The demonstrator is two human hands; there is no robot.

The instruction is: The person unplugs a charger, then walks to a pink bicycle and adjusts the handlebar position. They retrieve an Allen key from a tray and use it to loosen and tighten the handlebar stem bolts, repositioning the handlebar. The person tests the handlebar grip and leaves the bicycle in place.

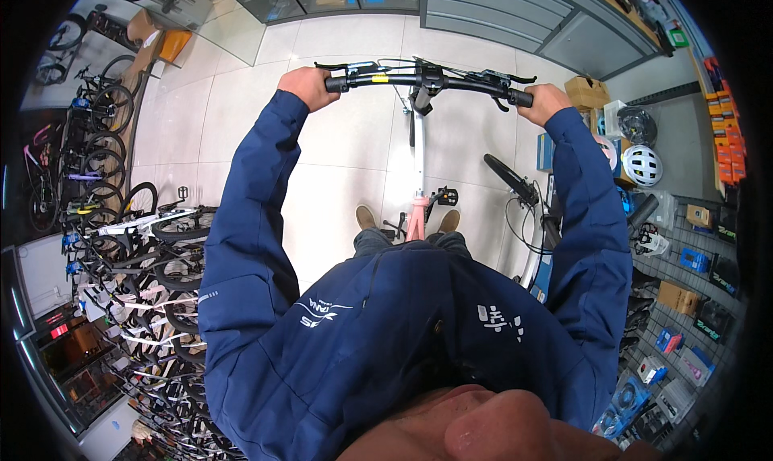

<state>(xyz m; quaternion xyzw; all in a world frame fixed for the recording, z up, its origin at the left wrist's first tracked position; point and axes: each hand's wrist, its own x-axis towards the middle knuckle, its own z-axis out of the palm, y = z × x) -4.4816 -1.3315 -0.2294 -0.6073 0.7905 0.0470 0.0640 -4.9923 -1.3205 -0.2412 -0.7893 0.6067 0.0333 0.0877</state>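
Note:
A bicycle stands upright in front of me, its black handlebar (pixel 463 82) running across the upper middle. My left hand (pixel 309 88) is closed around the left end of the bar. At the other end, my right hand (pixel 545 103) is wrapped round the right grip (pixel 522 99). Black brake levers and cables sit just ahead of both grips, with no finger seen on them. Below the stem, the frame (pixel 417 211) goes from white to pink toward my body. One black pedal (pixel 448 196) shows beside my shoe.
Packed bicycles (pixel 161 260) line the left side. Close on my right stands another bicycle with a black tyre (pixel 510 177). Beyond my right arm are a cardboard box (pixel 587 93) and a white helmet (pixel 642 165). A grey drawer cabinet (pixel 491 18) stands ahead.

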